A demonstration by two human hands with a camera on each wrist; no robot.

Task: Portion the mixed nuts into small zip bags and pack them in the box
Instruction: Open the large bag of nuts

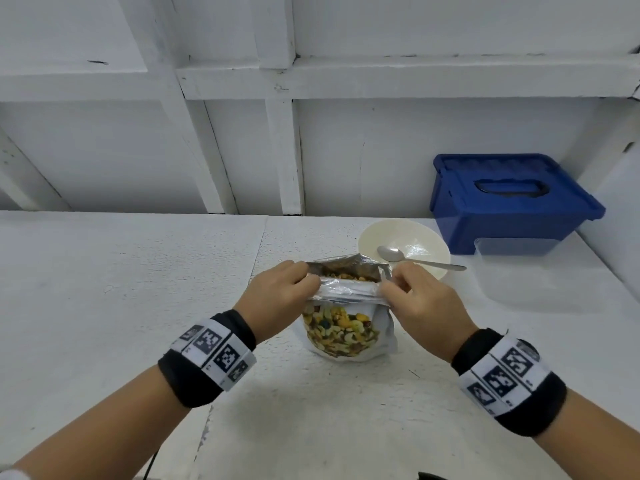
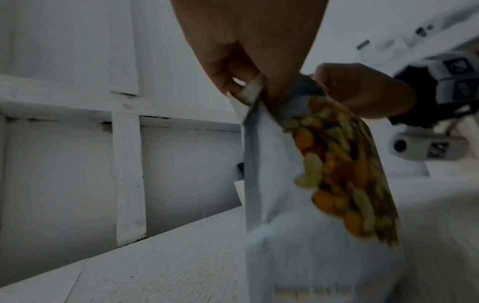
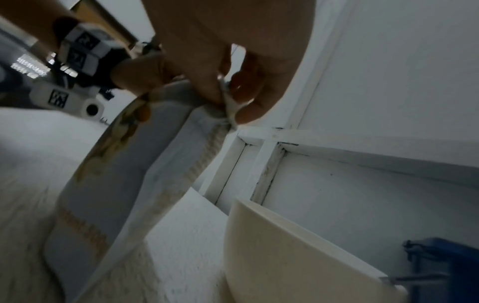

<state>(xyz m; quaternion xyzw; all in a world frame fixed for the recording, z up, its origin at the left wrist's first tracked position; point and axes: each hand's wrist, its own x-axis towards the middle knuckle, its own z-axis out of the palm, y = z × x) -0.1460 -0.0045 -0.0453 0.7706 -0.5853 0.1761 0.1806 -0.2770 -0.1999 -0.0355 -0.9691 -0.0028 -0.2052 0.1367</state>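
The nut pouch (image 1: 346, 327) stands upright mid-table, its mouth running left to right, left hand (image 1: 280, 296) and right hand (image 1: 419, 299) each pinching one end, the bowl (image 1: 403, 244) just behind.

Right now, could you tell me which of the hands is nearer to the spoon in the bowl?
Right. The right hand pinches the nut bag's right top corner, just in front of the spoon. The left hand pinches the opposite corner, farther from it.
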